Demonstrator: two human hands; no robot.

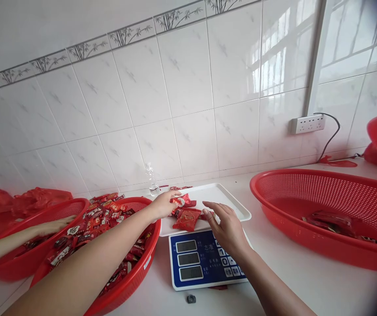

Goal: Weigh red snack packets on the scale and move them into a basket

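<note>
My left hand (166, 204) is closed on a red packet (181, 201) above the left part of a white tray (219, 193). Other red packets (187, 219) lie on the tray just below it. Beside them, my right hand (223, 223) hovers over the tray's front edge with its fingers apart, holding nothing. Under the tray is a scale with a blue panel (208, 254), three displays and keys, partly hidden by my right hand. A red basket (147, 274) full of red packets (99, 219) stands left of the scale, beneath my left forearm.
Another person's hand (55, 224) reaches into a second red basket (79, 204) at the far left. A large red basket (283, 228) holding a few packets stands at the right. A clear bottle (152, 182) stands by the wall, and a small dark object (191, 299) lies before the scale.
</note>
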